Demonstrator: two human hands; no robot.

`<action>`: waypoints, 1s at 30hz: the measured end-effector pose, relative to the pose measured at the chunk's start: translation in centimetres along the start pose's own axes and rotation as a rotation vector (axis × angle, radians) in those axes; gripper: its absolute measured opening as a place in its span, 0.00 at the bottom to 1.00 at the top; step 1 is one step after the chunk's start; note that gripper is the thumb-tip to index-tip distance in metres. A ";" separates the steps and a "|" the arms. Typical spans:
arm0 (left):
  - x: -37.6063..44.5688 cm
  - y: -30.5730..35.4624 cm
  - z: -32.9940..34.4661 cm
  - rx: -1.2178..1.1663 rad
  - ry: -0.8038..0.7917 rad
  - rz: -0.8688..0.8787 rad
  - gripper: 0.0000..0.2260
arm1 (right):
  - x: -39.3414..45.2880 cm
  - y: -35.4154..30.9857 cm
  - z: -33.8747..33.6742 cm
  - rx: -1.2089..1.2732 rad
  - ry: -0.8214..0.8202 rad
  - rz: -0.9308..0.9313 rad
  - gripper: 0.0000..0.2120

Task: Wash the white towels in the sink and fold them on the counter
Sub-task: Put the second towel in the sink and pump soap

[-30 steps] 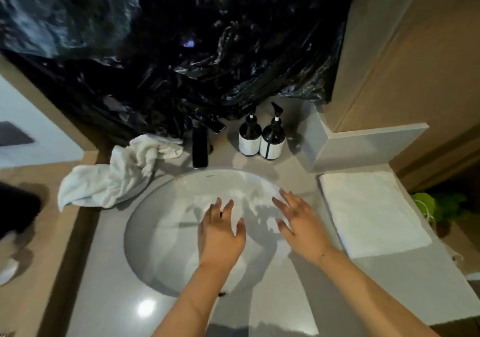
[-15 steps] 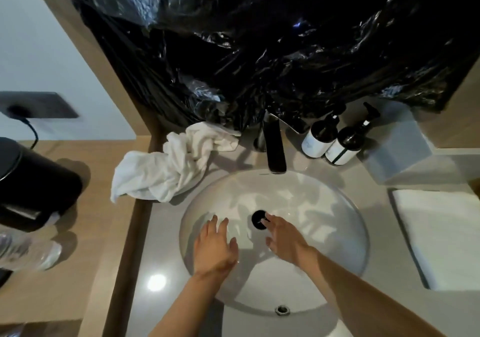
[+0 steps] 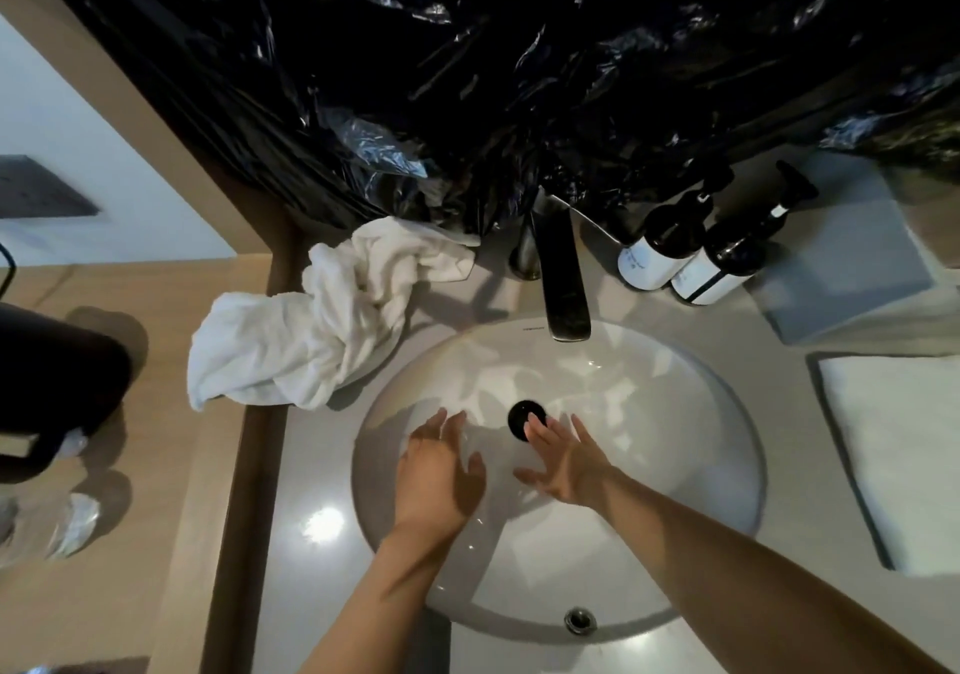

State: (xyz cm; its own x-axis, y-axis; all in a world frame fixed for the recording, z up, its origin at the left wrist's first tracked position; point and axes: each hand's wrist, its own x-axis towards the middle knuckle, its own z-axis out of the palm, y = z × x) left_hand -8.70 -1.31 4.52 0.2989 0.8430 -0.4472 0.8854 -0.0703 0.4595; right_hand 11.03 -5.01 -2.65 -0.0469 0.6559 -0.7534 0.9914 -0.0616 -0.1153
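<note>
Crumpled white towel [image 3: 306, 333] beside sink [image 3: 727, 403]; left hand [image 3: 439, 476], right hand [image 3: 569, 460] spread, empty.

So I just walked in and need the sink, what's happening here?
A person has both bare hands in the sink, empty: the left hand is spread open, and the right hand reaches to the black drain plug. One crumpled white towel waits beside the faucet; a folded towel lies right of the basin.
</note>
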 end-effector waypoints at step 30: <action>-3.5 2.1 -9.0 -0.403 0.562 0.130 0.17 | -13.8 -5.9 -22.6 1.501 0.648 -0.125 0.09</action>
State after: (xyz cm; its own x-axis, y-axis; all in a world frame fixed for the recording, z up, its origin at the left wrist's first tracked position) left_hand -11.12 0.43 13.98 0.0680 0.9967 0.0448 0.6215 -0.0774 0.7796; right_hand 8.64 3.31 23.09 0.3262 0.8759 -0.3555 -0.0319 -0.3657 -0.9302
